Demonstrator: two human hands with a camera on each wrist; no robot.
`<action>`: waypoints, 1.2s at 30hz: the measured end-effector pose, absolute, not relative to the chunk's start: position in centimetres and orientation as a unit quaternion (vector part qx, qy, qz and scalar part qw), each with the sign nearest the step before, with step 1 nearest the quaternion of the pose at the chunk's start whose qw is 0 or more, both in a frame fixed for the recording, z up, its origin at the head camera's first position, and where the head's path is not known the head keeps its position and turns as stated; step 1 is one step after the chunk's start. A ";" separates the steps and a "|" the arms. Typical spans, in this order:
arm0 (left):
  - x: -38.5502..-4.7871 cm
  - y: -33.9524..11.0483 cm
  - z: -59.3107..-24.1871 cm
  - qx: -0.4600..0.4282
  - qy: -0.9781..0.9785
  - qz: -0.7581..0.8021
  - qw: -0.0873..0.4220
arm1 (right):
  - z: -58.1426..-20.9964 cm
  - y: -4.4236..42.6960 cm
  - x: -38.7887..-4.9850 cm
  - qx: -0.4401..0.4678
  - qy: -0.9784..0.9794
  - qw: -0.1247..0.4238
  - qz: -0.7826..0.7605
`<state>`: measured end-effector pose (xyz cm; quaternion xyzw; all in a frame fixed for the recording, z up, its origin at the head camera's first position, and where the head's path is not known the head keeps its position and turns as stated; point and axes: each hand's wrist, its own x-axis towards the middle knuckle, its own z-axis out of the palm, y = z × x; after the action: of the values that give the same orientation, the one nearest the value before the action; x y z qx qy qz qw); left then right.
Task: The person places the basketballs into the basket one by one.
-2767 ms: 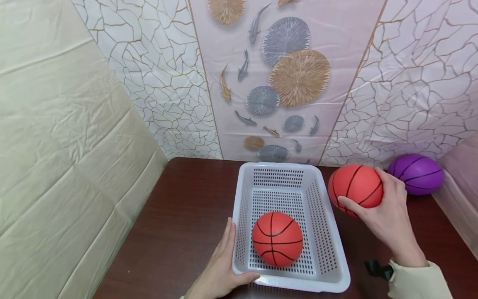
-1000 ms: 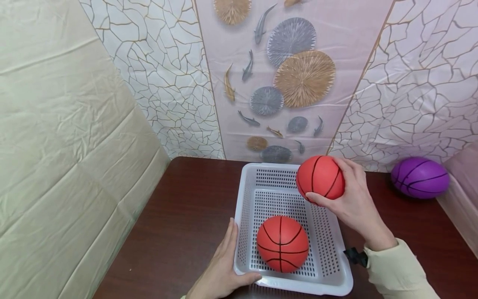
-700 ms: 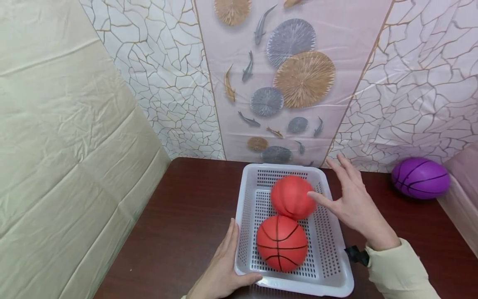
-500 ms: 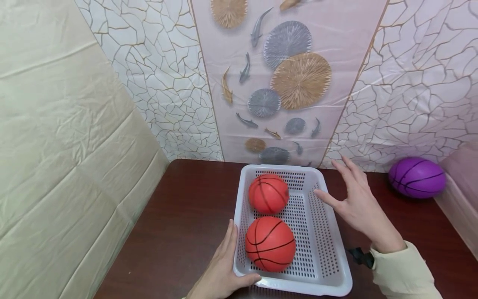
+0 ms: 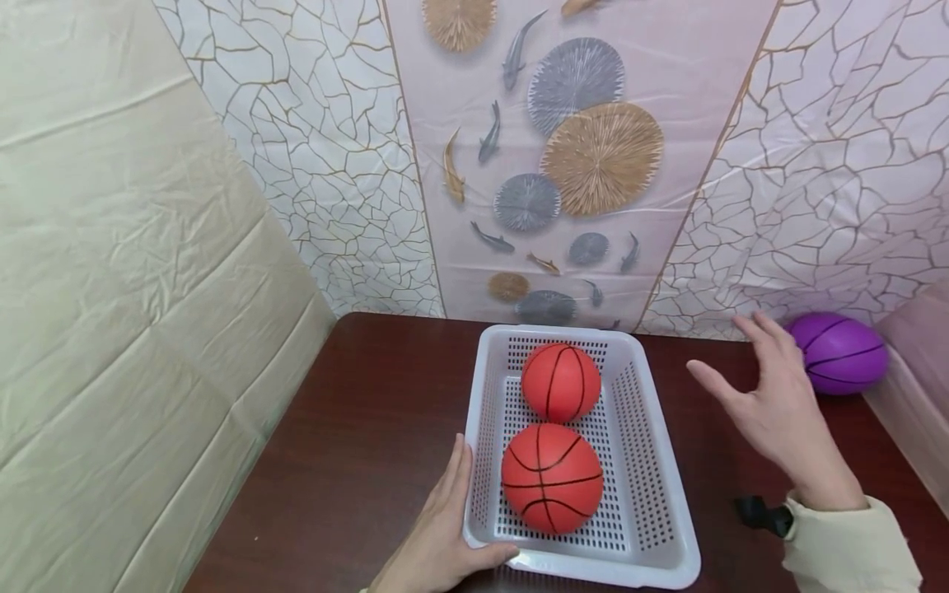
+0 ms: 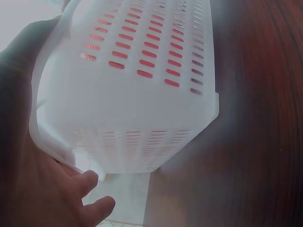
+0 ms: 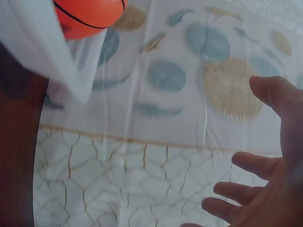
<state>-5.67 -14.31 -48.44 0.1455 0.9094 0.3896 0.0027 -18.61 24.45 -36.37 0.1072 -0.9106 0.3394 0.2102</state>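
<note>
Right hand (image 5: 786, 412) hung with fingers spread wide, holding nothing, beside the purple mini basketball (image 5: 847, 354).

The purple ball rested at the far right of the dark wood table (image 5: 356, 428) (the hand overlapped its edge, so contact could not be told); the far red mini basketball (image 5: 561, 383) and the near red mini basketball (image 5: 552, 479) lay inside the perforated plastic basket (image 5: 608, 569), whose left side the left hand (image 5: 437, 535) braced with straight fingers. By their look, the balls were probably light, hollow, slightly yielding and hardly fragile, though apt to roll; a broad grip across the widest part suited them. No brand, label or writing was legible, only black seam lines.
</note>
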 end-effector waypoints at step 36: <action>-5.8 -14.4 -48.6 0.152 0.908 0.391 0.000 | -43.3 38.6 -25.9 -0.053 -0.973 0.111 0.196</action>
<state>-5.78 -14.41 -48.62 0.1518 0.9077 0.3911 0.0000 -25.87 38.61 -43.31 -0.0528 -0.9728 0.1965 0.1110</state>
